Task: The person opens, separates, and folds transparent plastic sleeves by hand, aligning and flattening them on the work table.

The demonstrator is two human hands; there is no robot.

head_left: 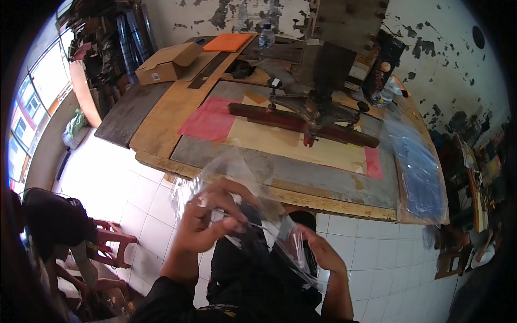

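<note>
A thin, clear plastic sheet or bag hangs crumpled between my two hands, above my lap and in front of the worktable. My left hand is curled with thumb and fingers closed on its upper left part, and some film shows behind the fingers. At the right edge of the plastic, my right hand grips it; the film partly covers these fingertips. Beyond my hands stands a press-like machine with a dark red bar over a cream board edged with pink sheets.
A stack of clear plastic film lies on the table's right side. An open cardboard box, an orange folder and a water bottle are at the back. Another person sits at lower left near a red stool.
</note>
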